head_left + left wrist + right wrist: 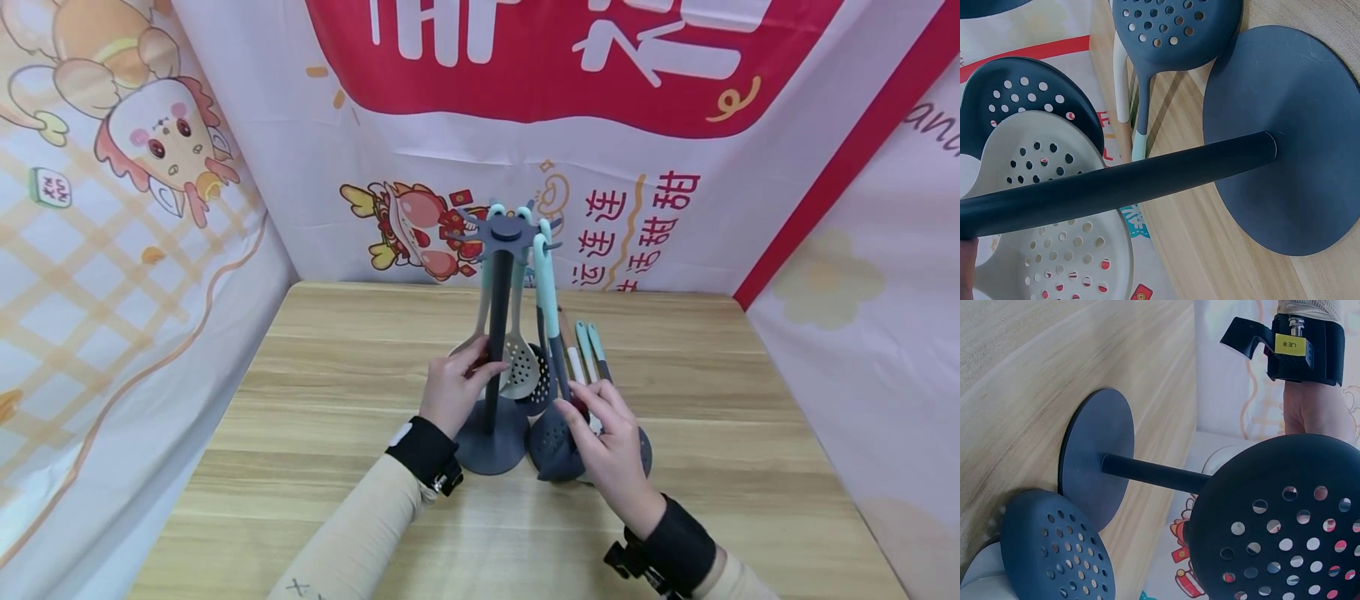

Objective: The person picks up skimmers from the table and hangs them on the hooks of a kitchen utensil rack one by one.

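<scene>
Several utensils (521, 372) hung on rack (491, 454), left fingers (467, 357) gripping post (499, 308), right fingers (590, 400) pinching shaft (557, 358) (teal handle (548, 296))

Bkgd cloth (525, 146): 连连 (597, 242), 甜甜 (678, 190)

A pale wood-grain table (300, 433) stands before a white back hanging (465, 150) with a red, white-lettered panel (525, 83), between a cartoon-printed left hanging (112, 250) and a right one (847, 358) bearing faint shapes, possibly flowers.

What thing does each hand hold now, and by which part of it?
The left hand grips the utensil stand near the middle of its post; the right hand pinches a turquoise-handled utensil by its dark lower shaft.
</scene>
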